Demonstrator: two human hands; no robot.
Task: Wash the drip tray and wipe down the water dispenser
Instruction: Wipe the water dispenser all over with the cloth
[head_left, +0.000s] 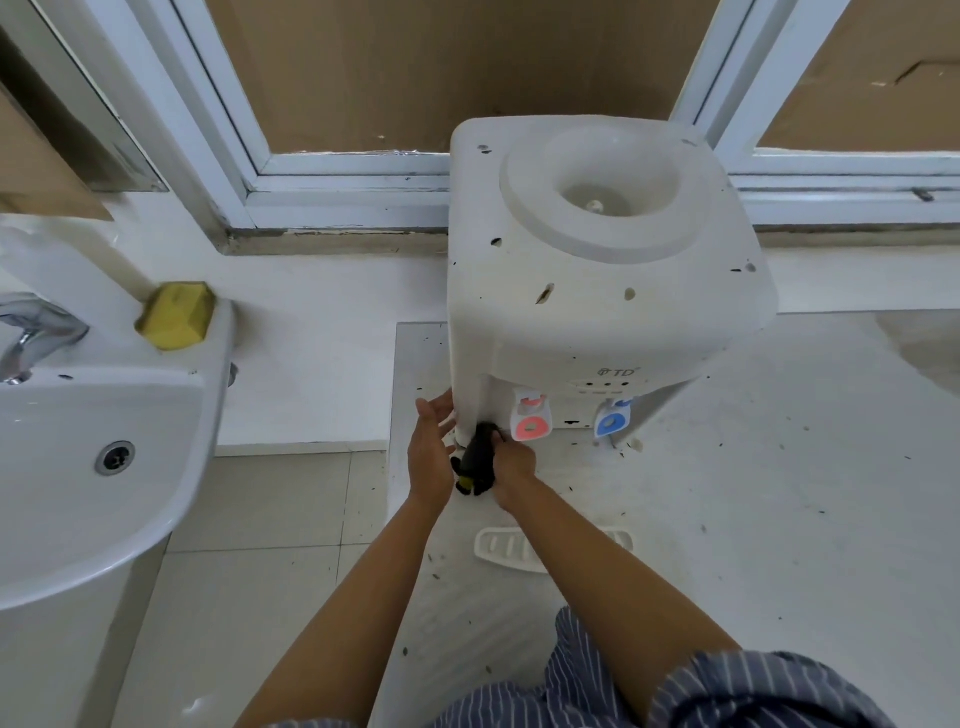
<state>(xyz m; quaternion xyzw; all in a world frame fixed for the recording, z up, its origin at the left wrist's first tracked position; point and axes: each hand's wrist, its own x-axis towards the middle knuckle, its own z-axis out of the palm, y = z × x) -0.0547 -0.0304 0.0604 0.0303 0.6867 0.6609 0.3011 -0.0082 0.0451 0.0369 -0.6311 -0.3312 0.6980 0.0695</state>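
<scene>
Water dispenser (597, 270) gets a wipe at its lower left front corner, seen from my head camera.

I see the right hand (511, 467) gripping a dark cloth (478, 460) against that corner, beside the red tap (530, 418); the left hand (431, 457) rests open-fingered on the dispenser's side. The white drip tray (506, 548) lies on the speckled counter (727, 519) nearer me, partly under my right forearm. A sink (93, 467) with a yellow sponge (176, 314) sits at left.

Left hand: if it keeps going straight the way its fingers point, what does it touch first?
Most likely the water dispenser: the left hand points its straight fingers at its lower left front corner, already touching or nearly so; depth is unclear.
</scene>
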